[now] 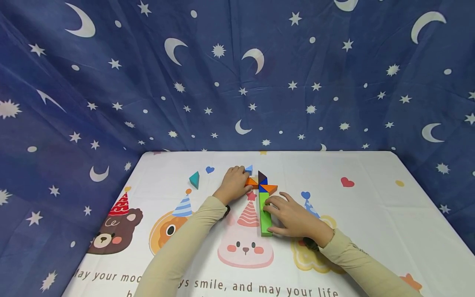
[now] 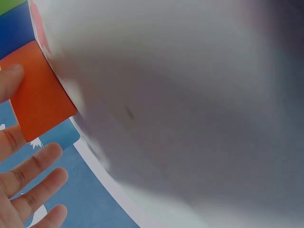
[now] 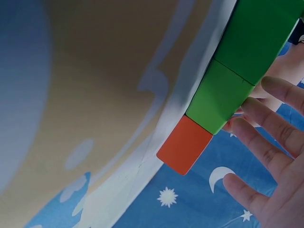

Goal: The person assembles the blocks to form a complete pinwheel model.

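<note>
My left hand (image 1: 234,183) pinches an orange triangular block (image 1: 253,186), the left arm of a pinwheel-like layout. Its thumb lies on the block's orange face (image 2: 45,95) in the left wrist view, the other fingers spread below. At the layout's centre are a dark brown triangle (image 1: 262,176) and blue triangles (image 1: 263,189). Another orange triangle (image 1: 270,188) points right. Below runs a column of green blocks (image 1: 266,225). My right hand (image 1: 291,214) touches its right side with spread fingers, seen at the green block (image 3: 221,97) in the right wrist view.
A light blue block (image 1: 249,169) stands just beyond my left fingers. Farther left lies a teal triangular block (image 1: 194,180). The white printed tablecloth (image 1: 371,227) covers the table, and a blue star-and-moon curtain (image 1: 282,107) hangs behind its back edge.
</note>
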Tool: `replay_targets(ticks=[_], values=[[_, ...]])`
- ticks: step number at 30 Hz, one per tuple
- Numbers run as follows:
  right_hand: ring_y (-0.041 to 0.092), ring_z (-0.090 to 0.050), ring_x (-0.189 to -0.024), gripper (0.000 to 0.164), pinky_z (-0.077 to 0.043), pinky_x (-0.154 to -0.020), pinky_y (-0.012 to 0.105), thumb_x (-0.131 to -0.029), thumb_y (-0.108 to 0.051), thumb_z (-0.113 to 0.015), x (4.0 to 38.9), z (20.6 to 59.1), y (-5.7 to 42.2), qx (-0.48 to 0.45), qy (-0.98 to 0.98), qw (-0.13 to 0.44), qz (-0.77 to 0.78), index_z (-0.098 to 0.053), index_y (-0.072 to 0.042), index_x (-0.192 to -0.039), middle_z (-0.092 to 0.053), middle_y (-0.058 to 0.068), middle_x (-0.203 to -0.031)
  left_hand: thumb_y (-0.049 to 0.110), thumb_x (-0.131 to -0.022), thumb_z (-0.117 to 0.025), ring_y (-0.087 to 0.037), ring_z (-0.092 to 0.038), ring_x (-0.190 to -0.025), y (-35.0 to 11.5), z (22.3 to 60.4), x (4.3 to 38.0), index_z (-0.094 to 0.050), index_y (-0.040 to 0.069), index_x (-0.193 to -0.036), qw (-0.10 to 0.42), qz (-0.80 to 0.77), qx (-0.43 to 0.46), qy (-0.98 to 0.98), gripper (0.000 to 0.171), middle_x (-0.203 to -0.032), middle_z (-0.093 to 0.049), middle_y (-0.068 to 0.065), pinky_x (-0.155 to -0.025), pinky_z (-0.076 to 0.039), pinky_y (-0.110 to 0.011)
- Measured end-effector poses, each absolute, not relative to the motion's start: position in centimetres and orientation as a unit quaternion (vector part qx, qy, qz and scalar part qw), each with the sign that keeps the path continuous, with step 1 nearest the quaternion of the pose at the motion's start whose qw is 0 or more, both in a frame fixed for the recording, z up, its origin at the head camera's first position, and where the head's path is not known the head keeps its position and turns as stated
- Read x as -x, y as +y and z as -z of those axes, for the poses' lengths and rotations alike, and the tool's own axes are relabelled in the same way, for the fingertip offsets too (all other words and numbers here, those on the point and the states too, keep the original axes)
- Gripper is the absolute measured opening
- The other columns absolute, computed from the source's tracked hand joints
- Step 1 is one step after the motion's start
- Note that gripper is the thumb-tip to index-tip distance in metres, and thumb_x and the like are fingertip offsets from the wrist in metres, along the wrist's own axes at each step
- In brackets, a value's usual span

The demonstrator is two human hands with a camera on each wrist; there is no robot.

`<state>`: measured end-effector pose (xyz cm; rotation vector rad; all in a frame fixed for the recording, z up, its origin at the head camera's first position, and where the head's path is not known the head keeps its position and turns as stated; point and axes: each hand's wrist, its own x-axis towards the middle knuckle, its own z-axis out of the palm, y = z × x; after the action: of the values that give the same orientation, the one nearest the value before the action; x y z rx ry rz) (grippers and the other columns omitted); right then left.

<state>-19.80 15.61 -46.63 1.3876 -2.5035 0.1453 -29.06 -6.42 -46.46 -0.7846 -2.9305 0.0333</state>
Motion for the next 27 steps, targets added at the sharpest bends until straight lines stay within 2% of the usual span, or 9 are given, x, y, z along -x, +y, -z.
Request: replay_targets(ticks=[12, 17, 21, 24, 27], values=[[0.020, -0.052, -0.111, 0.051, -0.038, -0.100, 0.051, -0.081, -0.050, -0.064, 19.8, 46.6, 15.6, -0.487, -0.859, 0.149, -0.057, -0.058, -0.012, -0.115, -0.057, 0.005, -0.115, 0.049, -0.087, -0.059, -0.024, -0.053, -0.106, -6.6, 46.5, 29.3, -0.064, 0.011, -0.111, 0.041, -0.008, 0.257, -0.965, 0.045, -0.111, -0.058, -0.009, -0.102, -0.040, -0.039], [0.021, -0.052, -0.112, 0.051, -0.038, -0.100, 0.052, -0.082, -0.050, -0.064, 19.8, 46.7, 15.6, -0.486, -0.860, 0.145, -0.056, -0.058, -0.012, -0.116, -0.057, 0.005, -0.115, 0.055, -0.088, -0.054, -0.022, -0.052, -0.101, -7.4, 45.9, 29.7, -0.064, 0.012, -0.104, 0.022, 0.010, 0.252, -0.967, 0.048, -0.106, -0.056, -0.006, -0.100, -0.041, -0.039], [0.020, -0.052, -0.112, 0.052, -0.038, -0.101, 0.052, -0.082, -0.051, -0.063, 19.8, 46.7, 15.6, -0.484, -0.862, 0.143, -0.055, -0.058, -0.013, -0.116, -0.057, 0.005, -0.115, 0.046, -0.091, -0.054, -0.023, -0.053, -0.097, -8.1, 45.4, 30.5, -0.063, 0.011, -0.097, 0.053, 0.020, 0.248, -0.967, 0.037, -0.100, -0.056, -0.006, -0.097, -0.042, -0.039], [0.021, -0.052, -0.112, 0.052, -0.038, -0.100, 0.052, -0.081, -0.051, -0.064, 19.8, 46.7, 15.6, -0.484, -0.862, 0.144, -0.055, -0.058, -0.013, -0.116, -0.057, 0.005, -0.115, 0.034, -0.090, -0.060, -0.023, -0.055, -0.097, -8.3, 45.3, 31.3, -0.063, 0.010, -0.097, 0.084, 0.008, 0.246, -0.965, 0.025, -0.098, -0.057, -0.006, -0.096, -0.043, -0.039], [0.021, -0.052, -0.112, 0.052, -0.039, -0.100, 0.052, -0.081, -0.050, -0.065, 19.8, 46.7, 15.6, -0.485, -0.860, 0.147, -0.056, -0.058, -0.012, -0.116, -0.058, 0.006, -0.115, 0.027, -0.088, -0.063, -0.024, -0.056, -0.098, -8.3, 45.3, 32.0, -0.063, 0.010, -0.099, 0.089, 0.006, 0.246, -0.965, 0.020, -0.100, -0.058, -0.007, -0.095, -0.044, -0.039]])
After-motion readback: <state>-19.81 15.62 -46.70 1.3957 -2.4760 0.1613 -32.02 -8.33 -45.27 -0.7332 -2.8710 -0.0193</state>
